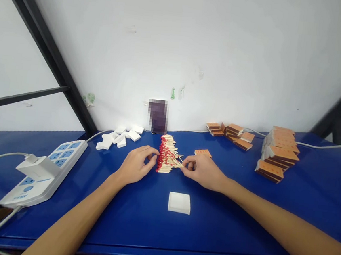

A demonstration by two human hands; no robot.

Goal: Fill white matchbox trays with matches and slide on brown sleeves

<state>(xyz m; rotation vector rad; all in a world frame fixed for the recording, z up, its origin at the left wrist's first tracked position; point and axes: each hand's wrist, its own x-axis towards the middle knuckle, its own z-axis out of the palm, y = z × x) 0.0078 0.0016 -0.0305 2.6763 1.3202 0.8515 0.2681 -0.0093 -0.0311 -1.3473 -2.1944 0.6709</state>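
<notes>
A heap of red-tipped matches (167, 149) lies in the middle of the blue table, heads mostly towards the left. My right hand (201, 170) pinches the pale ends of several matches at the heap's right side. On the left, my left hand (139, 162) rests by the red heads, thumb and fingers curled with a gap between them and nothing visible in it. A white matchbox tray (179, 202) lies in front of the heap, its inside facing up. An orange matchbox cover (203, 152) is partly hidden behind my right hand.
White trays (117, 137) are piled at the back left. Orange matchboxes (233, 135) lie at the back right, with a taller stack (279, 155) farther right. A power strip (46, 173) with cables occupies the left. A blurred dark object (158, 116) leans against the wall.
</notes>
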